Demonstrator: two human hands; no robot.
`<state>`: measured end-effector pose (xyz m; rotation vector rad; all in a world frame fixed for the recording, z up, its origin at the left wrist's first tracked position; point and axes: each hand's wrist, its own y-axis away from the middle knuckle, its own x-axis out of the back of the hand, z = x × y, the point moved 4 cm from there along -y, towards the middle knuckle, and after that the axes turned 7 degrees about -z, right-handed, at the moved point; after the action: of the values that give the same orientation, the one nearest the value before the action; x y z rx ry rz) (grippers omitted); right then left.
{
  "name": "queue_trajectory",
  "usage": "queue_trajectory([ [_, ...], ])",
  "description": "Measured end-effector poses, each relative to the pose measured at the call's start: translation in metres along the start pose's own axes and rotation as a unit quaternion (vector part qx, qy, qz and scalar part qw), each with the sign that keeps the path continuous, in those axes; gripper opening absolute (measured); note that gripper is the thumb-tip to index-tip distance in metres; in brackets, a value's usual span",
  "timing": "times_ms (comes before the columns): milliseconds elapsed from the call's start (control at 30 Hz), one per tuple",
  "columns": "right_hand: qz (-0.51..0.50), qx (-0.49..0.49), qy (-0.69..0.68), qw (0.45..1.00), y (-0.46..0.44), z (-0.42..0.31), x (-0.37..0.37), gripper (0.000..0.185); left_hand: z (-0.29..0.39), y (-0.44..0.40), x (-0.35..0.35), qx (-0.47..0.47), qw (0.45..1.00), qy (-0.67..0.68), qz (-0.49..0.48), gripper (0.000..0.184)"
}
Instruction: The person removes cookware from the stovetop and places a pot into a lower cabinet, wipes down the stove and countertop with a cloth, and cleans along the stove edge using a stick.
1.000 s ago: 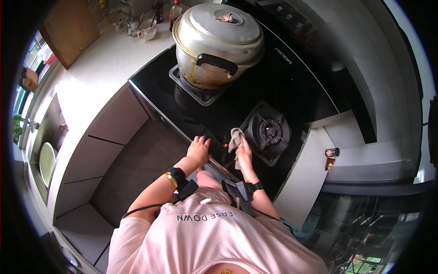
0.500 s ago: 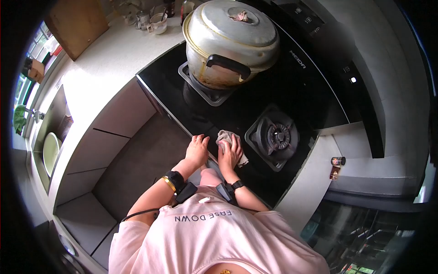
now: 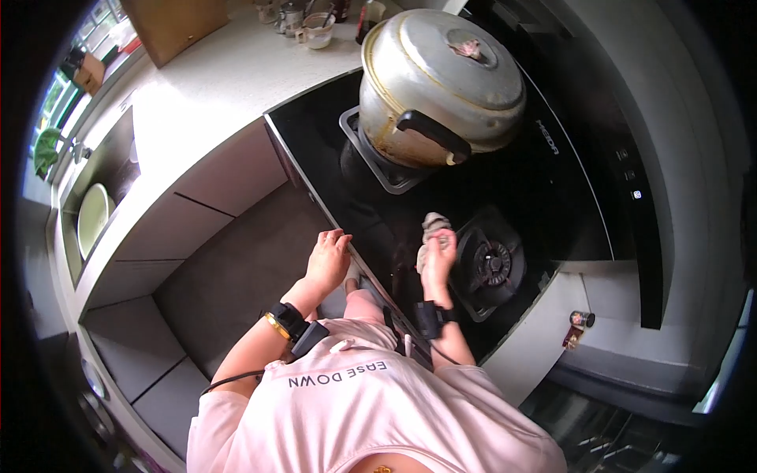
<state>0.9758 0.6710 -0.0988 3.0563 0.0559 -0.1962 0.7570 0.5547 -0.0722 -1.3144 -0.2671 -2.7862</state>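
Observation:
My right hand (image 3: 438, 257) is closed on a crumpled, greyish cleaning cloth (image 3: 434, 224) above the black glass stove top (image 3: 378, 225), just left of the bare burner (image 3: 494, 263). The hand is slightly blurred, and I cannot tell whether the cloth touches the glass. Near the front edge of the stove is my left hand (image 3: 328, 258), with loosely bent fingers, slightly apart, and nothing visible in them. Beyond both hands, a large lidded aluminium pot (image 3: 441, 87) with a black side handle (image 3: 434, 135) stands on the other burner.
A pale counter (image 3: 244, 79) holds a small cup (image 3: 316, 31), jars and a dark bottle at the back left. At far left is a sink with a pale green bowl (image 3: 95, 217). A small jar (image 3: 582, 318) sits by the right wall.
My right hand has moved right and forward with the cloth, nearer the bare burner. My left hand stays by the stove's front edge. The camera view has shifted and turned.

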Motion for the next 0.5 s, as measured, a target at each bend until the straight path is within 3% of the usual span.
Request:
queue_trajectory([
  [100,-0.026,-0.044,-0.165,0.985,-0.014,-0.034,0.001,0.026,-0.005,0.007,0.015,0.007,0.999,0.012,0.029,0.038],
  [233,-0.035,-0.127,-0.264,0.955,-0.019,-0.034,-0.01,0.025,-0.017,0.017,0.024,0.036,0.998,0.044,0.032,0.037],
  [300,-0.05,-0.178,-0.319,0.93,-0.012,-0.033,-0.034,0.026,-0.024,0.021,0.028,0.041,0.997,0.06,0.033,0.037],
  [400,-0.17,-0.202,-0.381,0.886,0.004,-0.027,-0.082,0.026,-0.036,0.031,0.044,0.029,0.996,0.064,0.051,0.037],
  [500,-0.204,-0.252,-0.375,0.869,0.027,-0.025,-0.152,0.031,-0.055,0.045,0.067,0.016,0.994,0.068,0.08,0.035],
])
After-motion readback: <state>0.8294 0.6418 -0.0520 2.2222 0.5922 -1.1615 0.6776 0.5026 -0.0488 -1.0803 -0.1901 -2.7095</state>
